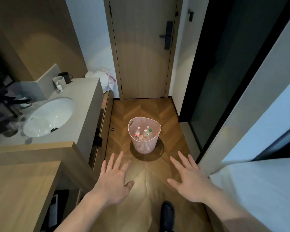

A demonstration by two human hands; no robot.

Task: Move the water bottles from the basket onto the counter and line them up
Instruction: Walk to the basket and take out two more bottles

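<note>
A pink plastic basket (145, 144) stands on the wooden floor ahead of me. Inside it are several clear water bottles: one with a red label (137, 133), one with a green cap (149, 133), others between them. My left hand (115, 180) and my right hand (189, 181) hover palm-down with fingers spread, nearer to me than the basket and on either side of it. Neither hand holds anything. The grey counter (84, 114) runs along the left.
A white sink (49, 117) is set in the counter, with a dark tap beside it. Two mugs (59, 81) stand at the counter's far end, near a white plastic bag (105, 77). A closed door (141, 52) lies beyond the basket. A lower wooden surface (18, 190) is at the near left.
</note>
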